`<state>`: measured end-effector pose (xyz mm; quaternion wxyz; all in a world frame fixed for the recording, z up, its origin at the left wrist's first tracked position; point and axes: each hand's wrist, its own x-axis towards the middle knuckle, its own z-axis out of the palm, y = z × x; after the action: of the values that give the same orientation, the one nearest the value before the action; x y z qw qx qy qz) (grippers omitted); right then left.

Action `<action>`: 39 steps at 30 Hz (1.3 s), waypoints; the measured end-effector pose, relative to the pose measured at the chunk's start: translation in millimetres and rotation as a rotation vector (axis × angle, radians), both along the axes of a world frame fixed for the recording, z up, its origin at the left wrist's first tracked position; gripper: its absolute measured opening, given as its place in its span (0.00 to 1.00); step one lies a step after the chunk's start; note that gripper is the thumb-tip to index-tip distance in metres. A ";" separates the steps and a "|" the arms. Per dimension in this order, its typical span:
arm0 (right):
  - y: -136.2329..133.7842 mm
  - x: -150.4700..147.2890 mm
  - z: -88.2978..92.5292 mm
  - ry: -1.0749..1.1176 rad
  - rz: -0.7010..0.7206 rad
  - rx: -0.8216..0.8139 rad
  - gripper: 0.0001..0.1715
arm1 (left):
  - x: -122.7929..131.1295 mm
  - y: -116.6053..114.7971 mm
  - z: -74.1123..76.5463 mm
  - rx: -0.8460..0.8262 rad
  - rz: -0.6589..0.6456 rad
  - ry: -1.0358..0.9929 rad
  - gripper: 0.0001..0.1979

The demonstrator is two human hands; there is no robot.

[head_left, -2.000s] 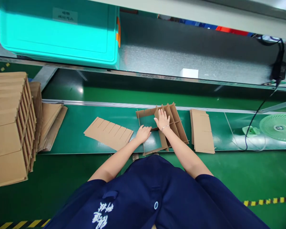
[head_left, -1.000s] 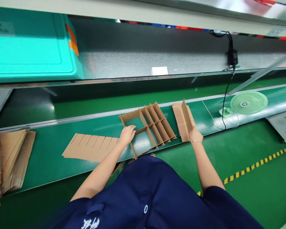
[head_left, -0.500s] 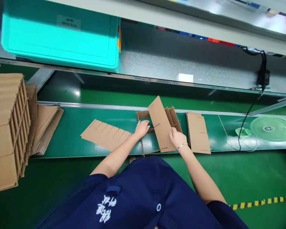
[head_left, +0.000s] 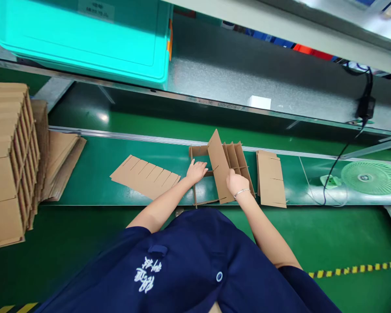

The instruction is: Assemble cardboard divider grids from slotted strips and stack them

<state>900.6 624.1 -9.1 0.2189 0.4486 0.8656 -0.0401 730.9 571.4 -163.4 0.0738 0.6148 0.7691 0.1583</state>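
Note:
A partly built cardboard divider grid (head_left: 237, 157) stands on the green conveyor belt (head_left: 101, 182) in front of me. My right hand (head_left: 235, 183) is closed on a slotted cardboard strip (head_left: 219, 167), holding it tilted over the grid's left half. My left hand (head_left: 196, 171) rests with fingers bent on the grid's left side, steadying it. A pile of long slotted strips (head_left: 145, 177) lies flat to the left of the grid. A pile of shorter strips (head_left: 270, 178) lies just right of it.
Tall stacks of finished cardboard dividers (head_left: 9, 161) stand at the far left, with flat sheets (head_left: 63, 161) beside them. A turquoise crate (head_left: 84, 37) and a small white box (head_left: 259, 101) sit on the shelf above. A green fan (head_left: 371, 177) with a black cable lies at the right.
My right hand reached to the right-hand pile, took one strip and brought it over the grid; it now sits lower and closer to the grid. My left hand stayed on the grid.

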 end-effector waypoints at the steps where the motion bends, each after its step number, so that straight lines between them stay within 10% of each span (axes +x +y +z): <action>1: -2.9 -5.0 -5.0 0.011 0.011 -0.007 0.18 | 0.1 -0.2 0.5 0.002 -0.003 0.009 0.21; 8: -14.9 -5.6 -45.4 0.029 -0.014 -0.139 0.19 | 1.2 -2.2 8.9 -0.010 -0.014 0.018 0.19; 27: 4.7 -22.8 -72.3 0.033 0.024 -0.277 0.21 | 12.2 -1.1 -3.0 -0.106 -0.072 0.040 0.15; 32: 26.8 -50.2 -71.2 0.378 0.131 -0.019 0.31 | 14.1 -1.8 1.8 -0.089 -0.070 0.034 0.15; 39: 48.2 -99.1 -129.6 0.298 0.139 -0.098 0.31 | 14.6 0.8 2.6 -0.115 -0.024 0.058 0.15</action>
<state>801.5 672.3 -138.8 0.1119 0.3656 0.9143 -0.1334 745.6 572.1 -160.9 0.0883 0.6232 0.7712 0.0950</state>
